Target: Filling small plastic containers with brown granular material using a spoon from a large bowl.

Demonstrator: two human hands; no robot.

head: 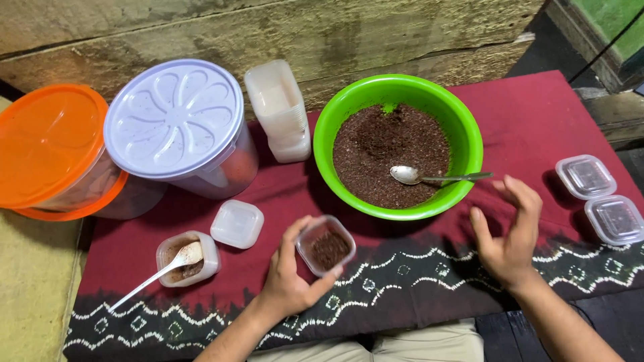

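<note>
**Small cup held in the left hand beside the green bowl**

Here the left hand [287, 281] grips a small clear cup [327, 245], thumb on one side and fingers round the other, holding it tilted just above the cloth [537, 121]. The cup is open and has a little dark brown powder in its bottom. It sits just in front of the green bowl [463, 127], near that bowl's front rim.

The right hand [511, 234] is open and holds nothing; its fingers are spread and loosely curved, palm turned toward the left. It hovers near the bowl's right front edge, close to the handle of the spoon [429, 177]. The spoon lies inside the bowl, its scoop resting on the powder [382, 144] and its handle reaching across the right rim.

To the left of the held cup lies a square lid [237, 223] flat on the cloth. Beside that stands a second cup [201, 258] holding brown powder and a white spoon [151, 281], whose handle slants out toward the lower left.

Behind these stand a tub with a pale lilac lid [176, 121], an orange-lidded tub [47, 144] at far left, and a stack of empty cups [278, 110] lying beside the bowl. At far right two closed cups [600, 200] rest side by side on the cloth.
</note>
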